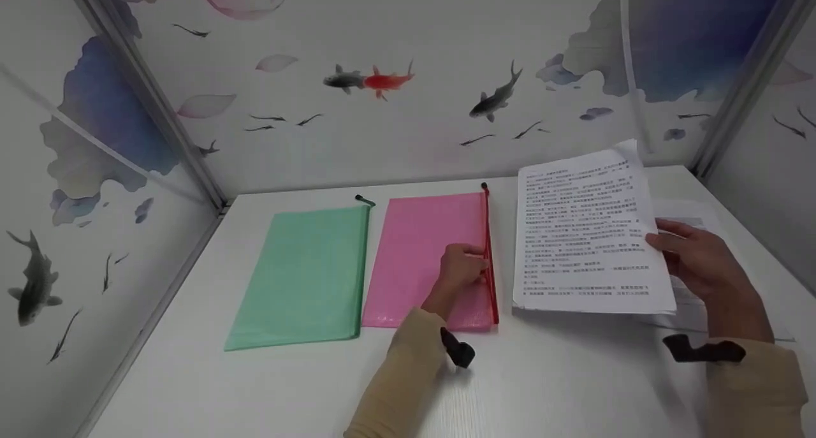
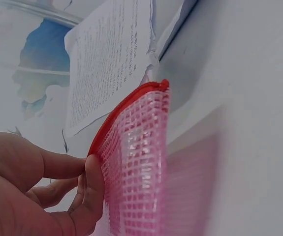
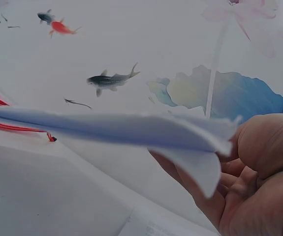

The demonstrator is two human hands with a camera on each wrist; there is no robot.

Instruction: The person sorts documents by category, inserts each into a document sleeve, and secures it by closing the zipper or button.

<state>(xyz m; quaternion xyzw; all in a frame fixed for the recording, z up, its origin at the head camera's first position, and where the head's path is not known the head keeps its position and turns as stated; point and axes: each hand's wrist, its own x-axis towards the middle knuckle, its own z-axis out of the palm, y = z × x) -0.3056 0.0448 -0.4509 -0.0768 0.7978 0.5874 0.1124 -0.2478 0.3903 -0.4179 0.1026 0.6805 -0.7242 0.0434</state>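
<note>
A pink mesh zipper pouch [image 1: 414, 259] with a red zipper lies on the table, its right edge lifted. My left hand [image 1: 460, 269] pinches that zippered edge between thumb and fingers; the left wrist view shows the red zipper [image 2: 124, 105] curving above the fingertips. To the right, my right hand [image 1: 701, 259] grips a few sheets of printed paper [image 1: 580, 240] by their right edge, thumb in front. The sheets are raised off the table and tilted. From the right wrist view the paper [image 3: 131, 130] appears edge-on, its held end bent apart.
A green zipper pouch [image 1: 299, 275] lies flat left of the pink one. More printed paper [image 1: 692, 304] lies on the table [image 1: 542, 387] beneath the right hand. Panels painted with fish enclose the table at the back [image 1: 408, 138] and sides.
</note>
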